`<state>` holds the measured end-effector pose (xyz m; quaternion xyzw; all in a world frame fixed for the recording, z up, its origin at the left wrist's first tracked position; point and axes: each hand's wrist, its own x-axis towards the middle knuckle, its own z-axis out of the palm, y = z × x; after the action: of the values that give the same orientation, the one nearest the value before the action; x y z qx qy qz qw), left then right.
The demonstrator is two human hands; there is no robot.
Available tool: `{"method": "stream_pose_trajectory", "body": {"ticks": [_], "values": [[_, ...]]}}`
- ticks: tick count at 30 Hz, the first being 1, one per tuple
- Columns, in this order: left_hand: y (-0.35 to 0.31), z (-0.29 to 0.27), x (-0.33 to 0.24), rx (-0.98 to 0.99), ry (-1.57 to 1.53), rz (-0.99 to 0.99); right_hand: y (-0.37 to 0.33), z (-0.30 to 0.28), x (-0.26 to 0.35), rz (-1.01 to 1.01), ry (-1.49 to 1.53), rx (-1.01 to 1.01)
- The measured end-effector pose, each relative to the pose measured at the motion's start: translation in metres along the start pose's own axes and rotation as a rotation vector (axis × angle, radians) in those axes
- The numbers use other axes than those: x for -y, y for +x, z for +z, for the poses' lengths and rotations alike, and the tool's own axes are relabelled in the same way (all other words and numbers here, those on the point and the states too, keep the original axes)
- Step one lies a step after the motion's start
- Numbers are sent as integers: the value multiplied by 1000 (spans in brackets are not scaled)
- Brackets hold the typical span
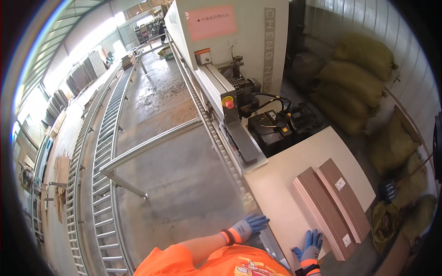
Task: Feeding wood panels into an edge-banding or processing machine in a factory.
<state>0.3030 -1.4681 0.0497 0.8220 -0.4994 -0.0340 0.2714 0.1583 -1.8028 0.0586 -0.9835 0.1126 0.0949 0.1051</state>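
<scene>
Both my hands wear grey-and-blue work gloves. My left hand (249,227) is stretched out at the near left edge of a pale board (281,179), holding nothing; whether it touches the edge I cannot tell. With fingers spread, my right hand (310,247) is over the board's near side, beside a stack of long brown panels (317,207). A second brown stack (343,198) lies alongside, slightly askew to the right. A small white label is stuck on the top panel of each stack.
A large white machine (258,46) with a red stop button (228,104) and dark motors stands beyond the board. Roller conveyors (108,202) run along the left, with a metal rail (152,143) crossing the floor. Full sacks (354,78) are piled at the right wall.
</scene>
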Motion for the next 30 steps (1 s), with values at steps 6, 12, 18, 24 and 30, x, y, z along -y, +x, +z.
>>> {"method": "stream_pose_trajectory", "body": {"ticks": [6,12,18,24,30], "values": [[-76,44,42,470,-234,-897,-6,5,-4,1,6,-37],[-267,72,95,840,-59,-1134,-5,-4,4,51,54,11],[-271,73,104,661,-155,-1316,-3,-3,7,45,85,-5],[-146,74,91,600,-312,-1004,-4,-5,8,52,93,-28],[-70,82,78,445,-383,-889,-9,-3,5,48,98,-64]]}}
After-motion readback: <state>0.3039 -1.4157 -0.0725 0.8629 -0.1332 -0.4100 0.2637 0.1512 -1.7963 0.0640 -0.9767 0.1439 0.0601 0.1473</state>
